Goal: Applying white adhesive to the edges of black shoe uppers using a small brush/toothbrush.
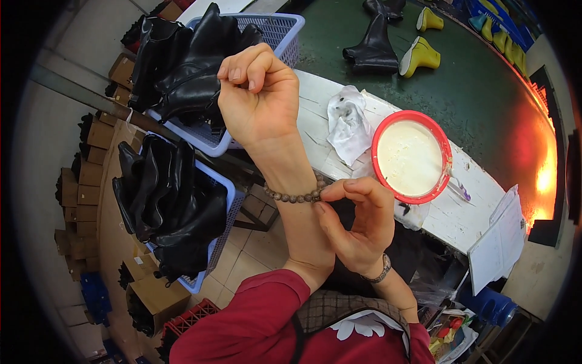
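My left hand (259, 97) is raised palm up, its fingers curled in and nothing visible in them. Round its wrist runs a brown bead bracelet (292, 198). With thumb and forefinger, my right hand (357, 221) pinches the bracelet at its right side. A watch or metal band (381, 270) circles my right wrist. To the right of my hands, a red bowl (445, 141) full of cream-coloured liquid stands on a white bench (473, 209), a brush handle (459, 188) at its rim. A crumpled white cloth (350, 124) lies beside the bowl.
Black boots fill two blue baskets (209, 145) (221, 233) on the left. A green belt (479, 85) carries a black boot (373, 48) and yellow shoe lasts (420, 56), near an orange-glowing heater (542, 176). Papers (497, 242) stand at the bench's right end; cardboard boxes (159, 297) sit below left.
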`<move>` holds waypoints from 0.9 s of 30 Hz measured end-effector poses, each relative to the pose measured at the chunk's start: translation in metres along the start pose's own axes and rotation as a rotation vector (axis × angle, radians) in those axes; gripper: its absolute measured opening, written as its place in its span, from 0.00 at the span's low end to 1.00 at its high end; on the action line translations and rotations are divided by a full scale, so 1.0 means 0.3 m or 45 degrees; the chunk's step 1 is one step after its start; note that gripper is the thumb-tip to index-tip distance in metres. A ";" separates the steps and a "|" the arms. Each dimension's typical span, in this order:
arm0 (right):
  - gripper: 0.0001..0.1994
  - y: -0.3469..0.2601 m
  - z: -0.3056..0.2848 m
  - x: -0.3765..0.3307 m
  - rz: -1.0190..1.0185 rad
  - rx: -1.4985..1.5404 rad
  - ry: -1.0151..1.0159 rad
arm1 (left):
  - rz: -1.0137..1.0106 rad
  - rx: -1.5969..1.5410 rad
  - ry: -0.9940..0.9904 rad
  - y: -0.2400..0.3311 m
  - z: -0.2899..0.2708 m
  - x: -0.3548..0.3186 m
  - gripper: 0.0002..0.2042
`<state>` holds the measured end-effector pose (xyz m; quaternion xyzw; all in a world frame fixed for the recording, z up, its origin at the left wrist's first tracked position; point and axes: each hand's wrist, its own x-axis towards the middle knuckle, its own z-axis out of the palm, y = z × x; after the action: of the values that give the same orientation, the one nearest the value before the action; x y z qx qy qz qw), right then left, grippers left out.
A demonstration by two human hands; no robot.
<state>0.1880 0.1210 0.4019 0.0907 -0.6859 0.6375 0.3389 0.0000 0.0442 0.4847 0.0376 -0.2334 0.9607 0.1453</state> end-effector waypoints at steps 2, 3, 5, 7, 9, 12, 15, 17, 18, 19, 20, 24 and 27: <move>0.29 0.000 -0.001 -0.003 0.062 0.035 0.014 | -0.035 -0.032 0.029 -0.004 -0.004 0.005 0.10; 0.30 -0.004 -0.001 -0.004 0.068 0.057 0.019 | -0.020 -0.021 0.031 -0.001 -0.005 0.004 0.10; 0.30 -0.012 0.003 -0.001 0.075 0.082 0.027 | -0.005 -0.007 0.034 0.006 -0.003 -0.003 0.11; 0.29 -0.006 -0.002 0.007 -0.071 -0.121 0.038 | 0.109 0.174 -0.016 0.013 -0.023 -0.002 0.10; 0.29 -0.018 -0.005 0.019 -0.110 -0.272 0.006 | 0.244 0.343 -0.059 0.011 -0.029 -0.011 0.11; 0.28 -0.037 0.007 0.047 -0.179 -0.517 0.001 | 0.514 0.676 -0.131 0.009 -0.020 -0.031 0.12; 0.26 -0.048 -0.011 0.068 -0.032 -0.446 -0.002 | 0.717 0.910 -0.112 0.006 -0.013 -0.044 0.13; 0.25 -0.044 -0.029 0.070 0.141 -0.270 -0.032 | 0.553 0.805 -0.107 0.030 -0.013 -0.044 0.14; 0.25 -0.042 -0.034 0.069 0.357 0.068 0.009 | 0.549 0.806 -0.105 0.037 -0.011 -0.041 0.14; 0.25 -0.040 -0.042 0.068 0.568 0.410 0.051 | 0.466 0.695 -0.053 0.043 -0.009 -0.035 0.14; 0.25 -0.039 -0.059 0.073 0.669 0.546 -0.008 | 0.383 0.583 -0.001 0.047 -0.011 -0.031 0.13; 0.23 -0.012 -0.079 0.072 0.907 0.991 -0.021 | 0.181 0.398 0.007 0.046 -0.035 -0.017 0.12; 0.21 0.004 -0.072 0.064 0.927 1.026 -0.015 | 0.136 0.350 0.184 0.042 -0.043 -0.005 0.10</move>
<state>0.1803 0.1474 0.4111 -0.0263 -0.3760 0.9258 0.0307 -0.0024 0.0391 0.4675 -0.0245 -0.0904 0.9902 0.1041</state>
